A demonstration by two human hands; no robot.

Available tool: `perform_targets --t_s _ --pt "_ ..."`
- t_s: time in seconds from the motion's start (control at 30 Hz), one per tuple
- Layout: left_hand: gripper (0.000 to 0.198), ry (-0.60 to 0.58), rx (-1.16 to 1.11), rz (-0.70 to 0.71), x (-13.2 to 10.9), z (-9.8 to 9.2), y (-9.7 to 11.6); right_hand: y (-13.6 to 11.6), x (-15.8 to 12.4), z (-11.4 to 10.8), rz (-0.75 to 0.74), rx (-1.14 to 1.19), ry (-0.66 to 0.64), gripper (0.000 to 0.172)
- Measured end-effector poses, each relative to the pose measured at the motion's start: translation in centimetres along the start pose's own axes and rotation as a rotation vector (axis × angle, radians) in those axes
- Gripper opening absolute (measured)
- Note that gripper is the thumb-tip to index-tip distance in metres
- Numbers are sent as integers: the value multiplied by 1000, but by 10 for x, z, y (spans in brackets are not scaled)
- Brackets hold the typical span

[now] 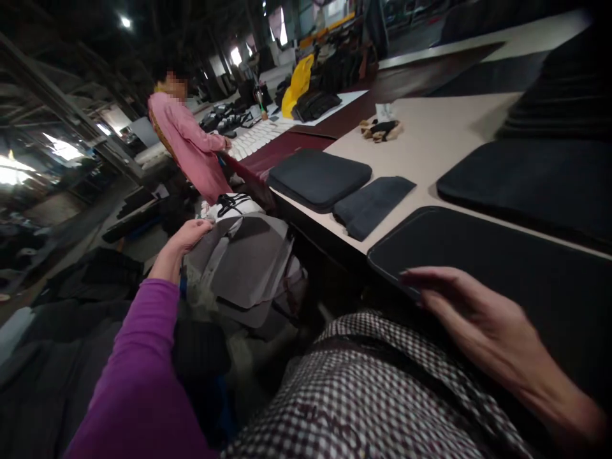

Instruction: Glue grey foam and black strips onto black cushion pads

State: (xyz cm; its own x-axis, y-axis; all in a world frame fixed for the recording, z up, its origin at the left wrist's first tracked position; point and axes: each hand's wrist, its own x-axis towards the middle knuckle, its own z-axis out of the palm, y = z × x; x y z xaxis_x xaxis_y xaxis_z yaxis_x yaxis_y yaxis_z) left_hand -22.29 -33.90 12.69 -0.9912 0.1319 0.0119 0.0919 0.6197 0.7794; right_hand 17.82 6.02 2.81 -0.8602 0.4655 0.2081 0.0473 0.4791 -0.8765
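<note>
My left hand point(190, 236) reaches out to the left, fingers bent together at the upper edge of a pile of grey panels point(251, 258). Whatever lies between its fingertips is too small to make out. Below the table's edge, the grey pile sits beside a white bundle with black cords point(239, 205). My right hand point(471, 309) is slightly blurred and holds nothing. Its fingers are stretched out and a little curved, with the tips over the near edge of a large dark padded panel point(482, 248) on the table.
On the beige table point(425, 137) lie a dark rounded pad point(320, 178), a folded dark piece point(375, 204), another dark panel point(530, 182) and small scraps point(382, 129). A dark stack rises at the right. A person in pink point(191, 140) stands at the farther table.
</note>
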Motion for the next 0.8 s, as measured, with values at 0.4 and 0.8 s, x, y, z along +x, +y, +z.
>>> perform_targets --t_s 0.4,0.8 --pt "27 -168 -47 562 -63 -6 111 -72 60 150 -106 628 -944 67" --pt "15 -350 263 1312 -210 118 110 -97 58 136 -12 1166 -206 51"
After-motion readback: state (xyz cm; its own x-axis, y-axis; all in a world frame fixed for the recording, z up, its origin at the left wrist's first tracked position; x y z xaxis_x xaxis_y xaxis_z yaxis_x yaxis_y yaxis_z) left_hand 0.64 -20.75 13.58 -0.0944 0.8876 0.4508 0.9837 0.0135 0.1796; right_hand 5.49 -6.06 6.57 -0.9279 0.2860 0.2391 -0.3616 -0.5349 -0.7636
